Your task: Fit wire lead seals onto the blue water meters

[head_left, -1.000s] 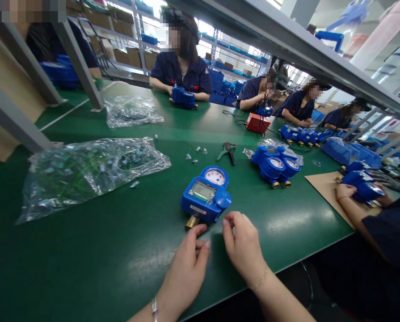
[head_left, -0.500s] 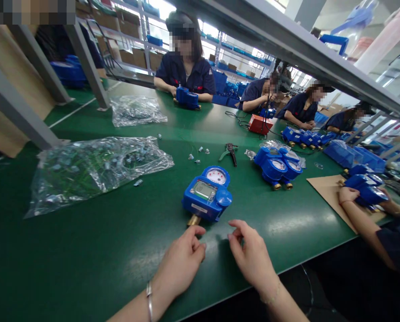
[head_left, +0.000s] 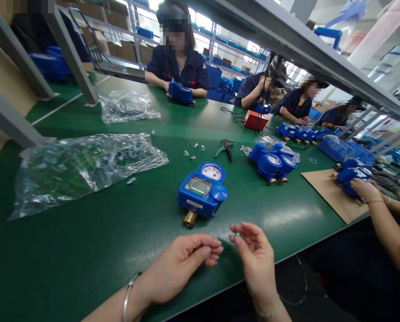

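A blue water meter [head_left: 200,190] with a round dial, a grey display and a brass pipe end lies on the green table in front of my hands. My right hand [head_left: 255,255] pinches a small pale-blue seal [head_left: 237,234] between thumb and fingertips, just right of the meter. A thin wire runs from the meter's lower edge toward my hands. My left hand [head_left: 186,261] is in front of the brass end without touching it. Its fingers are closed with the thumb against them; whatever they hold is too small to make out.
A clear bag [head_left: 86,167] of green-wired seals lies left, another bag [head_left: 129,106] behind it. Loose seals [head_left: 186,153] and green-handled pliers [head_left: 225,150] lie beyond the meter. More blue meters [head_left: 273,160] stand right. A co-worker's hands [head_left: 365,190] handle meters on cardboard [head_left: 323,192].
My left hand has moved away from the brass end and turned, its fingers closing. The small seal now shows in my right hand's pinch. The view has shifted slightly.
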Available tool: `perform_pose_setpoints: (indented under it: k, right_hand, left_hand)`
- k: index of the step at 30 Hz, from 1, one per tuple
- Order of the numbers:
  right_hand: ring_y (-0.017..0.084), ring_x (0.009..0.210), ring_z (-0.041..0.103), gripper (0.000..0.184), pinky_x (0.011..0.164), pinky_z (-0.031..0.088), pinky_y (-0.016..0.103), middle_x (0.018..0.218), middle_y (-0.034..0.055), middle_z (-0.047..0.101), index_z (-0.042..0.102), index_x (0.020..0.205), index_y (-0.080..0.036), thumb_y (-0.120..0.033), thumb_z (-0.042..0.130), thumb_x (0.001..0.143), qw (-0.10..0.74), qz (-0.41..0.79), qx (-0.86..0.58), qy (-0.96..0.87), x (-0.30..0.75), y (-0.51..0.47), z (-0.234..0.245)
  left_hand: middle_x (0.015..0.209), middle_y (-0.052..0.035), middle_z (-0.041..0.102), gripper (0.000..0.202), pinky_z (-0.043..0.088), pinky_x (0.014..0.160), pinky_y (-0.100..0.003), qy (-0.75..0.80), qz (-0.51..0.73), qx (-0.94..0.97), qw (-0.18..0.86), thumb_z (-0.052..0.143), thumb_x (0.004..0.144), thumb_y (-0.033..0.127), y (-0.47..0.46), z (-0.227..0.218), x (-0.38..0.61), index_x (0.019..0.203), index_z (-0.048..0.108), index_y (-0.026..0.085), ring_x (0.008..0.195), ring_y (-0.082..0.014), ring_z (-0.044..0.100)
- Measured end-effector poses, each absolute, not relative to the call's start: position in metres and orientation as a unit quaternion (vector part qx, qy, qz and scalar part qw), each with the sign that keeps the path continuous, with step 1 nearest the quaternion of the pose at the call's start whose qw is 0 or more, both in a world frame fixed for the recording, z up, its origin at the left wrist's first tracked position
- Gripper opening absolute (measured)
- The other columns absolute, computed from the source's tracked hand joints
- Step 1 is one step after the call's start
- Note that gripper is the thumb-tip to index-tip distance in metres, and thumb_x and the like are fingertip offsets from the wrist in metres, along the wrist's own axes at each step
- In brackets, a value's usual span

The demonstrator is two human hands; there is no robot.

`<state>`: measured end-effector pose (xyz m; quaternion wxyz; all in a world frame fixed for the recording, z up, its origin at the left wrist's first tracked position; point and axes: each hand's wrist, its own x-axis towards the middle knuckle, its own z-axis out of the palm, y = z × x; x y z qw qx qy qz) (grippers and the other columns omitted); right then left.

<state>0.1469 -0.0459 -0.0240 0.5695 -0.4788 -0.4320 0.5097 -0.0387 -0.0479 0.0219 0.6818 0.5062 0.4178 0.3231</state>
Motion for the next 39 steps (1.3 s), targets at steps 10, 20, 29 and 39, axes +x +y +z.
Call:
perform_pose_setpoints:
  k: [10,20,29,39]
  right_hand:
    - [0.016,0.083,0.063,0.033,0.074,0.052,0.030,0.095,0.0033,0.063,0.057,0.101,-0.024,-0.027,0.071,0.072,0.619,0.582,-0.384,-0.362,0.143,-0.042,-0.021]
    - [0.014,0.081,0.063,0.031,0.074,0.051,0.028,0.092,0.0015,0.067,0.061,0.096,-0.026,-0.027,0.075,0.069,0.615,0.595,-0.340,-0.390,0.138,-0.048,-0.026]
    - [0.013,0.082,0.063,0.031,0.074,0.051,0.025,0.093,0.0017,0.069,0.063,0.095,-0.025,-0.022,0.076,0.067,0.600,0.597,-0.343,-0.407,0.137,-0.050,-0.027]
    - [0.014,0.081,0.063,0.032,0.073,0.052,0.027,0.094,0.0027,0.068,0.062,0.096,-0.024,-0.023,0.076,0.067,0.593,0.576,-0.366,-0.427,0.138,-0.051,-0.027]
  left_hand:
    - [0.091,-0.0038,0.054,0.020,0.043,0.075,-0.027,0.513,0.396,0.694,0.313,0.054,0.083,0.035,-0.040,0.011,-0.026,0.074,0.064,0.020,0.085,-0.0167,0.052]
    - [0.069,0.0012,0.057,0.021,0.039,0.062,-0.022,0.499,0.383,0.715,0.305,0.048,0.088,0.028,-0.045,0.005,-0.015,0.071,0.056,0.019,0.066,-0.0112,0.053]
    - [0.068,0.0006,0.058,0.021,0.040,0.063,-0.023,0.503,0.378,0.723,0.284,0.047,0.088,0.026,-0.047,0.006,-0.018,0.070,0.056,0.019,0.066,-0.0118,0.054]
    - [0.068,0.0005,0.057,0.022,0.040,0.063,-0.024,0.503,0.371,0.731,0.273,0.046,0.088,0.026,-0.047,0.003,-0.020,0.070,0.056,0.019,0.066,-0.0123,0.054]
